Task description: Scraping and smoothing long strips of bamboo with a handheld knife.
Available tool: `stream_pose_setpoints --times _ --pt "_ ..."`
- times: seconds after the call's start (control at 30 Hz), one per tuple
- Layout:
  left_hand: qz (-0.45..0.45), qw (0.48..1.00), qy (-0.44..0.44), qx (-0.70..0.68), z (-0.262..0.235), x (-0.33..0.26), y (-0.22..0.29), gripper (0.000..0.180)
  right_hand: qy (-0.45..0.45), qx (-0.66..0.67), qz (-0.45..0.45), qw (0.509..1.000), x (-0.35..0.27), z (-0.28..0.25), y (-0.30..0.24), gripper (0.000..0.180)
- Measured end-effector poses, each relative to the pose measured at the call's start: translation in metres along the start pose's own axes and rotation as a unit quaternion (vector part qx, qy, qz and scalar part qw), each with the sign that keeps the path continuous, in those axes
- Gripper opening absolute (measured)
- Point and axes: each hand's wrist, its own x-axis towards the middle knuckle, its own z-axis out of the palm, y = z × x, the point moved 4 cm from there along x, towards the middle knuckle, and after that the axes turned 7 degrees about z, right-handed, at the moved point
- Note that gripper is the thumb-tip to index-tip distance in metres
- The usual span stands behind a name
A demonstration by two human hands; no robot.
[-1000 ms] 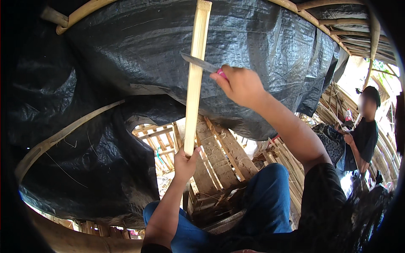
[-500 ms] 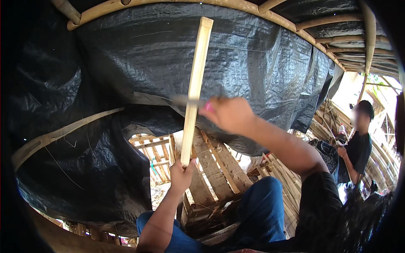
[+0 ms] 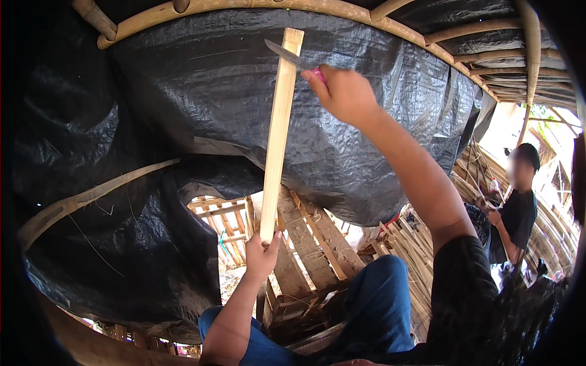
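A long, pale bamboo strip (image 3: 278, 137) stands nearly upright before me, its top leaning slightly right. My left hand (image 3: 261, 255) is closed around its lower end. My right hand (image 3: 348, 94) grips a knife (image 3: 288, 56) by its pink handle. The blade lies across the strip close to its top end, with the tip reaching past the left side. Whether the edge bites into the strip, I cannot tell.
Black plastic sheeting (image 3: 201, 91) hangs behind, under a curved bamboo pole (image 3: 244, 7). Below is a slatted wooden bench (image 3: 305, 253), near my knees. At the right, another person (image 3: 516, 207) stands among piled bamboo strips (image 3: 421, 287).
My right hand and the knife have moved up from about the strip's middle to near its top. My left hand keeps its hold at the lower end.
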Motion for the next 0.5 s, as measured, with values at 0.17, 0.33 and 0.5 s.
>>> stream_pose_setpoints --times 0.17,0.33,0.5 --pt "-0.001 1.0 0.008 0.01 -0.007 0.005 -0.001 0.014 -0.112 -0.01 -0.153 0.982 -0.037 0.023 -0.019 0.051" --pt "-0.028 0.998 -0.022 -0.043 0.0 0.007 -0.009 0.011 0.024 -0.014 -0.042 0.999 0.01 0.0 0.013 0.041" --pt "-0.024 0.998 -0.011 -0.065 -0.013 0.006 -0.013 0.007 -0.065 -0.004 -0.185 0.981 -0.025 0.023 -0.014 0.041"
